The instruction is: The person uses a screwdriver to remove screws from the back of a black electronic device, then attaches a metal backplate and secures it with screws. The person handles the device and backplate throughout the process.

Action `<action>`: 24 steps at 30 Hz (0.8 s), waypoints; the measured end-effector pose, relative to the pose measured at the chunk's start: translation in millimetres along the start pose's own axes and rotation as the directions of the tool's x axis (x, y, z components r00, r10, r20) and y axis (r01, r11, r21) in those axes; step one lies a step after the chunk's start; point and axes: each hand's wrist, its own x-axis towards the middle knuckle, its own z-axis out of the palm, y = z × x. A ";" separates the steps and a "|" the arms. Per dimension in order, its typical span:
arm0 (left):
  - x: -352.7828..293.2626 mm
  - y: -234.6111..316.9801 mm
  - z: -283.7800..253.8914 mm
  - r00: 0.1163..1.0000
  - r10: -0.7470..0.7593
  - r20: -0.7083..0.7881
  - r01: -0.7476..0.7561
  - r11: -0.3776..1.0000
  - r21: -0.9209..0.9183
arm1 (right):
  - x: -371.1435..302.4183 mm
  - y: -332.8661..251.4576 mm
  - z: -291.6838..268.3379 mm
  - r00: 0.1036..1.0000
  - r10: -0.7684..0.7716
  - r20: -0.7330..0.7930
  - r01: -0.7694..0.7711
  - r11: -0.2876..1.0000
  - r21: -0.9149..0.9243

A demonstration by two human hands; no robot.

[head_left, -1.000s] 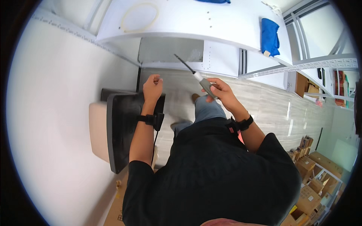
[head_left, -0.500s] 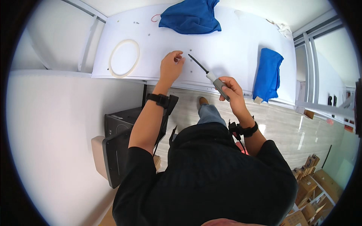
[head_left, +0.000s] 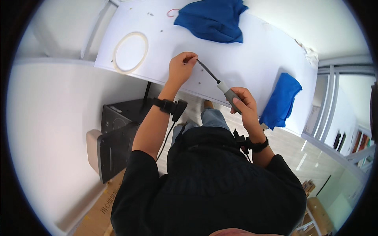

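Observation:
My right hand [head_left: 244,103] is wrapped round the grey handle of a screwdriver [head_left: 221,85], whose dark shaft slants up and left over the white table. The thumb lies along the handle. At the screwdriver's tip, the thumb and fingers of my left hand [head_left: 182,70] are pinched together. Whether they grip the tip itself or some tiny piece on it is hidden. Small metal bits [head_left: 199,83] lie on the table below the shaft, too small to name for sure.
A blue cloth [head_left: 212,21] lies crumpled at the far side, with a red loop [head_left: 171,13] beside it. A folded blue cloth [head_left: 281,100] rests at the right edge. A cream ring [head_left: 117,48] lies at left. A black chair [head_left: 114,153] stands left of me.
My left fingers have closed together and now meet the screwdriver's tip, where a gap was before. The whole view has shifted and turned slightly; both cloths appear lower.

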 end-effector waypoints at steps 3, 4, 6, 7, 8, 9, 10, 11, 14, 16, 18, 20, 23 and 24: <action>-35.4 -1.3 -40.0 0.976 -0.217 0.028 0.202 0.847 -0.491 | 7.8 -10.8 19.2 0.993 0.042 0.111 -0.035 0.998 -0.058; -49.4 -4.9 -54.7 0.968 -0.246 0.038 0.215 0.748 -0.627 | 11.2 -12.6 28.8 0.986 0.059 0.155 -0.046 0.995 -0.089; -78.6 -14.2 -79.8 0.957 -0.290 0.031 0.220 0.648 -0.729 | 16.4 -11.7 47.8 0.959 0.108 0.264 -0.064 0.983 -0.170; -93.9 -19.8 -91.2 0.950 -0.311 0.030 0.218 0.592 -0.776 | 18.8 -8.3 56.9 0.939 0.138 0.315 -0.072 0.975 -0.211; -108.6 -22.8 -100.8 0.944 -0.331 0.004 0.199 0.560 -0.804 | 20.6 -3.8 66.2 0.923 0.141 0.359 -0.061 0.972 -0.228; -123.6 -28.0 -110.2 0.939 -0.342 -0.032 0.164 0.530 -0.832 | 21.8 1.6 75.5 0.904 0.148 0.401 -0.050 0.968 -0.244; -139.2 -33.6 -119.0 0.934 -0.352 -0.061 0.131 0.498 -0.857 | 20.4 7.0 85.1 0.887 0.154 0.436 -0.040 0.965 -0.260; -155.5 -39.6 -127.3 0.929 -0.360 -0.088 0.097 0.466 -0.880 | 18.8 12.4 94.3 0.866 0.179 0.467 -0.052 0.961 -0.271; -206.3 -57.8 -145.8 0.916 -0.367 -0.160 -0.008 0.384 -0.923 | 6.3 23.0 123.7 0.810 0.235 0.538 -0.068 0.948 -0.311; -237.6 -65.9 -156.3 0.909 -0.360 -0.211 -0.072 0.361 -0.930 | -5.9 32.6 140.3 0.774 0.244 0.585 -0.057 0.946 -0.319; -272.9 -75.5 -167.3 0.900 -0.342 -0.270 -0.143 0.353 -0.925 | -21.2 42.0 157.8 0.740 0.265 0.618 -0.057 0.940 -0.335; -306.8 -85.0 -179.1 0.893 -0.321 -0.316 -0.202 0.342 -0.918 | -40.3 50.8 177.8 0.709 0.300 0.638 -0.069 0.930 -0.361; -360.4 -104.3 -198.3 0.875 -0.303 -0.377 -0.264 0.354 -0.897 | -72.0 70.2 209.0 0.678 0.358 0.642 -0.106 0.912 -0.396; -380.1 -108.4 -205.4 0.872 -0.292 -0.393 -0.278 0.365 -0.888 | -84.8 77.7 220.0 0.669 0.370 0.645 -0.101 0.905 -0.414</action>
